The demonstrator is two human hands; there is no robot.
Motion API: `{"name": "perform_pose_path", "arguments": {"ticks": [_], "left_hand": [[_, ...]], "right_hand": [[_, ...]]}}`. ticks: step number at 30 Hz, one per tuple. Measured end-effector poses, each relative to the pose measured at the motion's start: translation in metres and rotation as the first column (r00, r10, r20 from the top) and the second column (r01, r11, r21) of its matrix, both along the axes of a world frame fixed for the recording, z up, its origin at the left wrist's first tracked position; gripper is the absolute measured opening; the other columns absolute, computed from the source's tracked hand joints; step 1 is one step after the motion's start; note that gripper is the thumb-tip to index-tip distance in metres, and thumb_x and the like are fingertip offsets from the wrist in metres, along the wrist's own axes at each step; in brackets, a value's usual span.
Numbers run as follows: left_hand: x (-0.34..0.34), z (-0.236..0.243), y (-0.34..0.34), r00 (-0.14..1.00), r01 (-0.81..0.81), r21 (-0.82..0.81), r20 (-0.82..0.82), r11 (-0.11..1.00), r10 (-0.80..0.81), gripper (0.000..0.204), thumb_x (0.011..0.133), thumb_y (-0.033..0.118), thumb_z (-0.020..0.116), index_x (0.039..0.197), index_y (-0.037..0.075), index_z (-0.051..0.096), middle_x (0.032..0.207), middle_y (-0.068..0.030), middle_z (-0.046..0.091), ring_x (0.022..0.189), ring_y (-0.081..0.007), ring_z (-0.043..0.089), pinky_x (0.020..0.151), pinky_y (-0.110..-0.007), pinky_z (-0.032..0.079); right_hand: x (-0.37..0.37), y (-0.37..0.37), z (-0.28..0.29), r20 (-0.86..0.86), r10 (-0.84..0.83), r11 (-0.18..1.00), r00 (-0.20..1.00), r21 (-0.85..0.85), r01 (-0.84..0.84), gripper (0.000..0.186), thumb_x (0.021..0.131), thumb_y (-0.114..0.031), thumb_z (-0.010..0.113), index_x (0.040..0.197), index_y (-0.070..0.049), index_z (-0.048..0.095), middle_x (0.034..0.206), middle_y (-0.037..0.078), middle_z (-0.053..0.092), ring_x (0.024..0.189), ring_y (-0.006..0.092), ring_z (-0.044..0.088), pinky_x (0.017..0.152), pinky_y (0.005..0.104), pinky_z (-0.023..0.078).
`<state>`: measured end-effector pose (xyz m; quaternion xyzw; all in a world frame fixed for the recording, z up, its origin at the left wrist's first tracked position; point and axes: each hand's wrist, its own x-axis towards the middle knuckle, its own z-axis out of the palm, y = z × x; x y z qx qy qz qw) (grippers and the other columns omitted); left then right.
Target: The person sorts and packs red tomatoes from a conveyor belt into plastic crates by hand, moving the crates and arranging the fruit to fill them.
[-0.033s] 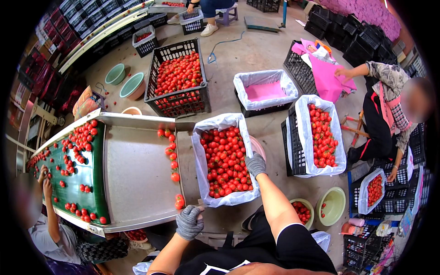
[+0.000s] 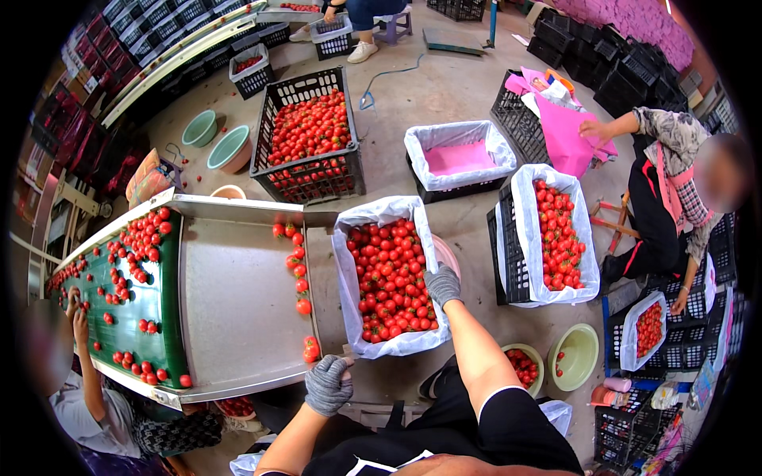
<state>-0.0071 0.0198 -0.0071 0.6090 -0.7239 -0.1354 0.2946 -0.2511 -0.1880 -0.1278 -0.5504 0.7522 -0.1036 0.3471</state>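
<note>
In front of me stands a crate lined with white plastic (image 2: 344, 297), filled with red tomatoes (image 2: 390, 278). My right hand (image 2: 443, 284), in a grey glove, is closed over the crate's right rim. Near the tray's front right corner, my left hand (image 2: 329, 385), also grey-gloved, is curled into a closed grip; what it holds is hidden. A metal tray (image 2: 230, 305) lies to the left, with several tomatoes (image 2: 302, 285) along its right edge. Beyond it, a green conveyor belt (image 2: 163, 317) carries scattered tomatoes.
Another lined crate of tomatoes (image 2: 562, 238) stands right, and a lined crate with pink paper (image 2: 460, 152) behind. A large black crate (image 2: 305, 170) holds tomatoes. Yellow-green basins (image 2: 573, 357) sit by my right arm. Co-workers sit at the belt, at right and at the back.
A few tomatoes on the belt have shifted slightly to the right, toward the metal tray. Both my hands and the crate stay where they were.
</note>
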Motion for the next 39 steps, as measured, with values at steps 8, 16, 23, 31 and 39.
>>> {"name": "perform_pose_path", "arguments": {"ticks": [8, 16, 23, 31, 39], "left_hand": [[-0.001, 0.001, -0.001, 1.0, 0.002, 0.002, -0.007, 1.0, -0.002, 0.018, 0.07, 0.005, 0.056, 0.086, 0.012, 0.06, 0.075, -0.0062, 0.054, 0.066, -0.0254, 0.058, 0.056, -0.036, 0.047], [-0.001, -0.001, -0.001, 1.0, 0.001, -0.014, 0.003, 1.0, -0.001, 0.019, 0.07, 0.005, 0.056, 0.086, 0.012, 0.06, 0.075, -0.0065, 0.054, 0.066, -0.0258, 0.057, 0.056, -0.037, 0.047], [0.001, -0.002, 0.0, 1.0, 0.004, -0.017, 0.003, 1.0, -0.004, 0.02, 0.069, 0.004, 0.056, 0.087, 0.012, 0.06, 0.075, -0.0065, 0.054, 0.066, -0.0258, 0.057, 0.055, -0.036, 0.047], [-0.002, -0.002, -0.001, 1.0, 0.011, -0.031, -0.002, 0.999, -0.011, 0.021, 0.068, 0.004, 0.056, 0.086, 0.012, 0.06, 0.075, -0.0065, 0.054, 0.066, -0.0257, 0.057, 0.054, -0.036, 0.047], [0.0, -0.001, 0.0, 1.0, -0.017, -0.026, 0.003, 1.0, 0.017, 0.021, 0.067, 0.004, 0.056, 0.086, 0.013, 0.059, 0.076, -0.0063, 0.054, 0.065, -0.0266, 0.057, 0.053, -0.037, 0.048]], "right_hand": [[0.001, 0.001, -0.004, -0.023, -0.018, 0.998, 1.0, -0.061, 0.017, 0.036, 0.076, -0.032, 0.052, 0.097, -0.004, 0.059, 0.094, 0.024, 0.061, 0.091, 0.0391, 0.058, 0.082, 0.0454, 0.046], [0.001, 0.001, -0.003, -0.015, -0.009, 1.0, 1.0, -0.03, 0.009, 0.035, 0.076, -0.032, 0.053, 0.097, -0.004, 0.059, 0.093, 0.024, 0.061, 0.091, 0.039, 0.059, 0.082, 0.0452, 0.046], [0.002, 0.0, -0.003, -0.012, -0.003, 1.0, 1.0, -0.021, 0.003, 0.035, 0.076, -0.032, 0.053, 0.096, -0.004, 0.06, 0.092, 0.024, 0.062, 0.09, 0.0389, 0.059, 0.081, 0.0452, 0.046], [-0.003, 0.0, -0.007, -0.03, -0.001, 1.0, 1.0, -0.02, 0.0, 0.037, 0.076, -0.033, 0.053, 0.099, -0.004, 0.058, 0.094, 0.024, 0.061, 0.091, 0.0394, 0.058, 0.082, 0.0456, 0.046], [0.003, -0.001, -0.011, -0.02, 0.006, 0.999, 1.0, -0.041, -0.007, 0.038, 0.076, -0.034, 0.053, 0.097, -0.004, 0.058, 0.094, 0.025, 0.06, 0.09, 0.0399, 0.058, 0.082, 0.0454, 0.045]]}}
